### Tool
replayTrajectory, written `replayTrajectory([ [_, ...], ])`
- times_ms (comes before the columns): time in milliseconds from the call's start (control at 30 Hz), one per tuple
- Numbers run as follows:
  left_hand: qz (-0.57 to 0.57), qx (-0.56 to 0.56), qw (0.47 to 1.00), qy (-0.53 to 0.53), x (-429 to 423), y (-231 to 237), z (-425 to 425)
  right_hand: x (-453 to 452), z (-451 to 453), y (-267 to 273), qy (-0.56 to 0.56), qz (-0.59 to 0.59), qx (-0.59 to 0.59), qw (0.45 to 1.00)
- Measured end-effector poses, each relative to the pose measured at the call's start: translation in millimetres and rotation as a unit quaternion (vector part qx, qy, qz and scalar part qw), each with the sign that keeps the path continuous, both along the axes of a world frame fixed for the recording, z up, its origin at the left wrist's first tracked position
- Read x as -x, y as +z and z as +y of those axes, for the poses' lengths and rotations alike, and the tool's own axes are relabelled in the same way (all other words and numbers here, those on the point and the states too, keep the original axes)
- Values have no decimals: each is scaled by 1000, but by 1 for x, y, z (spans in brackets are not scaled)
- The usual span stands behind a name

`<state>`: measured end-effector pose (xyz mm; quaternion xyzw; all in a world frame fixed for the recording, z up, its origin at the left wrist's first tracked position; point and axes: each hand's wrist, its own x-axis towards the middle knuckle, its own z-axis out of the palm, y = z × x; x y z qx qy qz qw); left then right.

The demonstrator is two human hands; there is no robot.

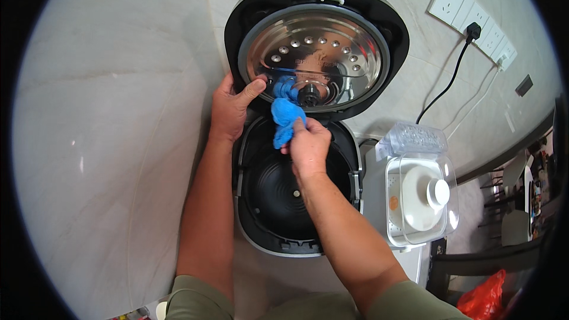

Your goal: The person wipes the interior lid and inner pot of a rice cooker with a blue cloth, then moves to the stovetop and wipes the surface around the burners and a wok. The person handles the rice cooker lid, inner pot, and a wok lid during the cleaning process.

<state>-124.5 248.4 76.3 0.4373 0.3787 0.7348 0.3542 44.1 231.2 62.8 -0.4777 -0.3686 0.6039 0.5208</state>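
A rice cooker stands before me with its lid (pixel 395 53) raised against the tiled wall. The shiny metal inner plate (pixel 306 64) of the lid faces me and bears embossed writing. My left hand (pixel 235 106) grips the lower left edge of the lid, thumb on the inner side. In my right hand (pixel 309 146) is a bunched blue cloth (pixel 286 113), held near the plate's lower rim beside a black round valve (pixel 309 94). Below my right forearm lies the black cooker cavity (pixel 275 204), with no inner pot in it.
To the right stands a white countertop appliance (pixel 378 191) with a clear cover (pixel 451 213) and a white knob (pixel 438 193). Behind it, a black plug (pixel 474 31) and cord hang from the wall sockets (pixel 446 2). A red plastic bag (pixel 482 298) lies at lower right.
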Motion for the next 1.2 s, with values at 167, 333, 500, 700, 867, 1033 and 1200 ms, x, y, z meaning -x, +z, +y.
replayTrajectory([
  [167, -15, 7, 1000, -8, -3, 1, -2, -22, 0, -4, -19, -41, 5, 999],
  [333, -57, -22, 998, -17, -12, 2, -3, -45, -24, -4, 32, -60, 19, 997],
  [500, -169, -60, 979, -100, -5, -3, 0, -44, -48, -5, 116, 66, 41, 990],
  [700, -51, -72, 996, 10, -8, -18, 2, -16, -42, 10, 151, 186, 29, 970],
  [867, 8, -47, 998, 38, -5, -19, 1, 3, -27, 22, 188, 240, 34, 952],
  [1033, 216, -34, 953, 207, -7, -24, -2, 8, -24, 22, 151, 58, 12, 987],
  [1200, 315, -55, 899, 299, -9, -34, -3, -2, -28, 17, 143, 39, 9, 989],
])
